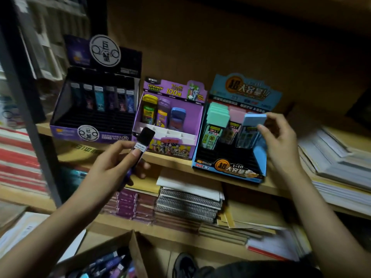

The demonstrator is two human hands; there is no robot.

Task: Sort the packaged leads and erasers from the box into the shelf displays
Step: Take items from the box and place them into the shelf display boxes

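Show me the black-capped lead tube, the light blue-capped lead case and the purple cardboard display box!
Black-capped lead tube (146,135), head view, on its black cap.
Light blue-capped lead case (253,120), head view, on its blue cap.
Purple cardboard display box (194,117), head view, on its inner back wall.

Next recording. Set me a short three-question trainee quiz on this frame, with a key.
1. True or false: the left hand holds a black-capped lead case.
2. Which shelf display is the right hand reaching into? A) the black one B) the purple one C) the blue display
3. Fill in: the pack that the right hand pinches has a ____ cap.
Key: 1 true; 2 C; 3 blue.
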